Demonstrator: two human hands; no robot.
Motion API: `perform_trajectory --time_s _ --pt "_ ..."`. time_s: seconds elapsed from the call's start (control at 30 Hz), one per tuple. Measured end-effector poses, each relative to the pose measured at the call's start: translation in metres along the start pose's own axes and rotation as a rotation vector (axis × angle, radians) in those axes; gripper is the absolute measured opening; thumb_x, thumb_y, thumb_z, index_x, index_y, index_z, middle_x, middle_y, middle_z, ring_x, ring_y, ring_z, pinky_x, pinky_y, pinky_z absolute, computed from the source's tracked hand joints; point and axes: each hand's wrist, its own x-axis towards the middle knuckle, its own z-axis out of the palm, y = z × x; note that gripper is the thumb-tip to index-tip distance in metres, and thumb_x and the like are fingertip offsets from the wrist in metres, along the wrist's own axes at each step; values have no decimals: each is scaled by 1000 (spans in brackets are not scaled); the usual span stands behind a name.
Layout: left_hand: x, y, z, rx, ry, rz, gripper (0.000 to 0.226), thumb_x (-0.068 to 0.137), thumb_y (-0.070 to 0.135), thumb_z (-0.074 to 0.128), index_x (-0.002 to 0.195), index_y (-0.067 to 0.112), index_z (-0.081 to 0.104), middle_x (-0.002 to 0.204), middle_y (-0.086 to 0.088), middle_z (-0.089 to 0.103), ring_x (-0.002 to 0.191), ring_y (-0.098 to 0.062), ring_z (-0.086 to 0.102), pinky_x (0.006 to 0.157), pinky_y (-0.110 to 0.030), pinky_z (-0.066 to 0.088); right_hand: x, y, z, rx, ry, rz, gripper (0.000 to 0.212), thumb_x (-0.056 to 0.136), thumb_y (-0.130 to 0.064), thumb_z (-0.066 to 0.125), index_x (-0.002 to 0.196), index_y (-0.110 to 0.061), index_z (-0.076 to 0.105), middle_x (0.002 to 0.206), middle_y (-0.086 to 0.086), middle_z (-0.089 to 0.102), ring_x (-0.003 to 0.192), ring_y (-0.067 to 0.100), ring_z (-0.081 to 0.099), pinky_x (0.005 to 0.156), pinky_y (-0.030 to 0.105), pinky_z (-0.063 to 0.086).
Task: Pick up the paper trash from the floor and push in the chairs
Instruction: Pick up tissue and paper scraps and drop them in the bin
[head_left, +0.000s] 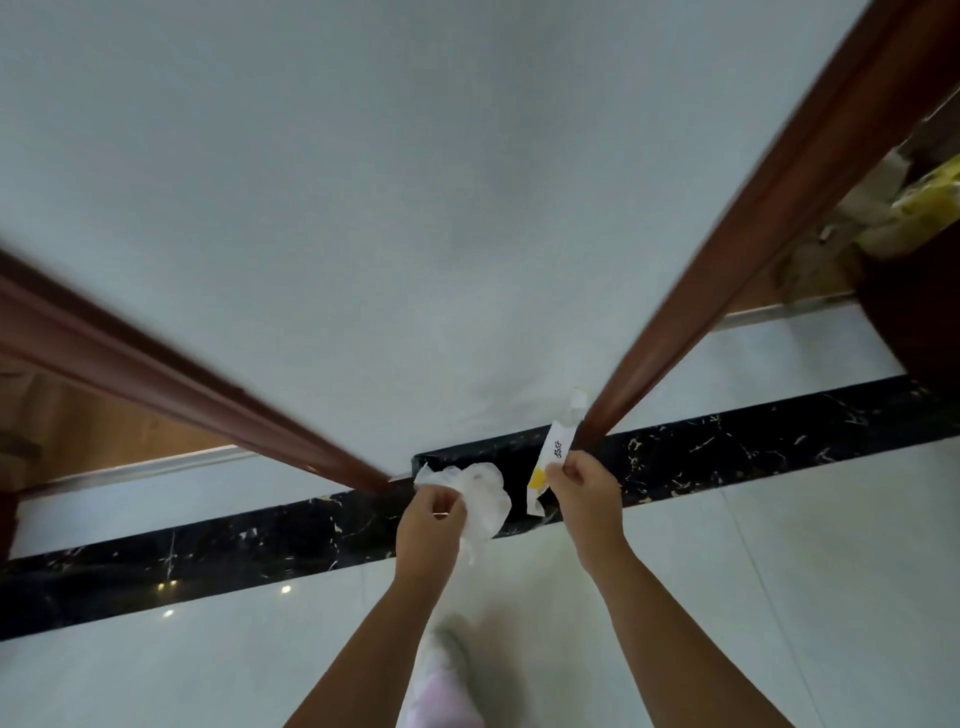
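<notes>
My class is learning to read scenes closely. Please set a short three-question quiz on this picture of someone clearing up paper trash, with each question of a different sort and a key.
1. True or false: the left hand holds crumpled white paper.
2. Multiple choice: the wrapper pinched by the right hand is A) white and yellow, B) red, C) green.
3. Fill the gap: the veined strip across the pale floor is ____ in colour.
Key: 1 true; 2 A; 3 black.
</notes>
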Motion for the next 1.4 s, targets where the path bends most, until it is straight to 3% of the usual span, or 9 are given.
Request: perform_trajectory --time_s 0.1,0.23,0.33,0.43,0.5,0.83,0.97,1.17,1.4 --pt "32 -27 25 16 -8 5 8 89 10 56 82 12 60 78 1 61 72 -13 55 68 -24 45 28 34 14 -27 -10 -12 22 86 -3 53 64 -7 53 57 -8 52 47 -4 47 43 8 31" --pt "70 -59 53 49 -10 10 7 90 11 54 88 10 61 83 -2 63 71 -10 55 50 -8 42 60 75 30 -49 -9 -20 19 85 -3 53 66 -3 53 59 -7 53 50 2 48 42 8 32" --pt "92 -77 66 101 -34 -5 14 91 13 53 100 9 62 95 -7 66 78 -16 58 61 -16 42 76 99 36 -80 -70 7 17 85 -6 55 69 -10 56 63 -6 55 61 4 48 52 8 35" --pt "92 -86 71 110 -36 -48 23 93 16 49 113 9 60 101 -6 64 79 -13 55 69 -23 41 80 115 36 -134 -167 64 20 85 -6 56 103 -13 63 102 0 60 94 8 52 81 20 40" --pt "82 -87 68 160 -32 -30 28 94 16 48 119 11 57 105 0 62 89 -10 53 78 -23 40 75 117 32 -231 -217 64 33 86 -5 56 119 -11 57 113 1 53 101 9 46 84 19 36" --pt "-2 -12 27 512 -29 414 29 90 16 54 118 9 60 116 -4 61 101 -19 58 84 -26 44 -5 44 -17 -494 -185 -151 33 89 -13 52 121 -13 55 123 1 53 101 6 48 82 14 34" --pt "-44 39 8 608 -39 636 25 78 14 58 99 4 67 95 -9 70 85 -28 66 71 -36 52 -49 -7 -48 -578 -103 -274 35 89 -16 52 124 -14 54 126 -1 52 117 10 45 88 12 28" --pt "-114 116 -21 414 -25 622 26 88 11 55 113 6 62 110 -7 64 104 -23 54 88 -25 35 -124 -79 -108 -545 241 -319 32 86 -17 59 118 -10 60 123 5 58 119 19 48 97 21 28" --pt "-195 201 -41 467 -165 1052 37 83 27 43 103 5 65 97 -9 67 90 -29 60 80 -37 47 -216 -145 -168 -592 630 -393 29 80 -14 63 106 -4 65 109 13 66 104 30 60 93 35 39"
